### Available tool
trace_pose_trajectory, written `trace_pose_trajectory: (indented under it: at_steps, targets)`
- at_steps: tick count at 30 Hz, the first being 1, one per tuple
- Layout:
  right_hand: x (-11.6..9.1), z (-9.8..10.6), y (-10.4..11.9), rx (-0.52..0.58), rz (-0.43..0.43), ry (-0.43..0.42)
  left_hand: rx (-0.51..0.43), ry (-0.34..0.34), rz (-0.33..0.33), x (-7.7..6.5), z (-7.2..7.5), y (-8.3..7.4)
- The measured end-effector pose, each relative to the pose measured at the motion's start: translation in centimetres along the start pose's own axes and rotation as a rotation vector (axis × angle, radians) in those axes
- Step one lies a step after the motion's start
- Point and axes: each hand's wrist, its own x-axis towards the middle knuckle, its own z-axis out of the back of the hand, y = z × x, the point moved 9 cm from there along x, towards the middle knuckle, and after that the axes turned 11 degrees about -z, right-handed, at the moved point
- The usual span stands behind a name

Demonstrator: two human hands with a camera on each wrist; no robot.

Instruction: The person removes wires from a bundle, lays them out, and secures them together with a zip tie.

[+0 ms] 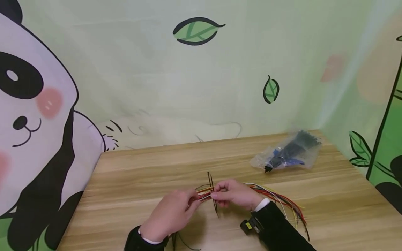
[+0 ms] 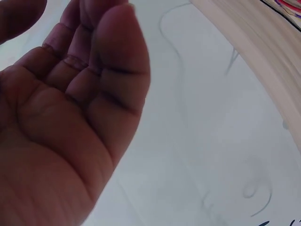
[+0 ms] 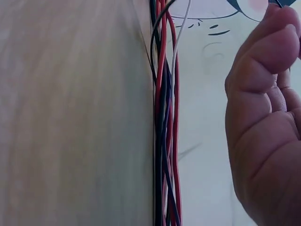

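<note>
A bundle of thin coloured wires [image 1: 284, 199], red, black, white and yellow, curves across the wooden table beneath both hands. My left hand [image 1: 172, 213] grips the bundle at its left part, thumb and fingertips around the wires. Just to the right, my right hand [image 1: 235, 194] pinches thin black cable ties [image 1: 211, 179] between thumb and index finger. These ties stand across the bundle, their ends sticking out above and below it. In the right wrist view the wires [image 3: 164, 117] run beside the hand, red, black, blue and white strands together. The left wrist view shows the palm and bent fingers.
A clear plastic bag [image 1: 309, 153] with a dark bundle and blue pieces inside lies at the table's back right. Black strands [image 1: 174, 240] lie below the left wrist. A printed cloth backdrop [image 1: 141, 69] with a panda and leaves rises behind the table [image 1: 135, 167].
</note>
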Motion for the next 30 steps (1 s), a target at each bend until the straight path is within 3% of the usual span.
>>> trace_pose_trajectory:
  at_steps: [3,5,9,13,16,20,24,30]
  targets:
    - [0.3,-0.5,0.4,0.006,-0.005,0.014,0.012,-0.014,0.012,-0.3,1.2,0.1]
    - [0.5,-0.6,0.5,0.004,-0.012,0.025,0.017,-0.011,0.025,0.2,2.0,0.4]
    - [0.5,-0.4,0.4,-0.002,-0.012,0.029,-0.005,0.019,0.053,3.9,2.0,2.3]
    - [0.3,-0.3,0.2,0.001,-0.014,0.029,0.121,0.093,0.058,8.2,-0.2,5.4]
    - [0.2,-0.7,0.3,0.014,-0.005,0.042,0.239,0.194,0.074,10.2,-2.7,7.8]
    - [0.1,-1.0,0.4,0.033,0.001,0.054,0.278,0.281,0.09,11.8,-6.0,9.9]
    - [0.2,-1.3,0.4,0.019,0.007,0.057,0.273,0.279,0.051,12.6,-7.8,10.4]
    - [0.1,-0.9,0.4,-0.002,-0.001,0.055,0.214,0.269,-0.016,13.5,-8.9,9.8]
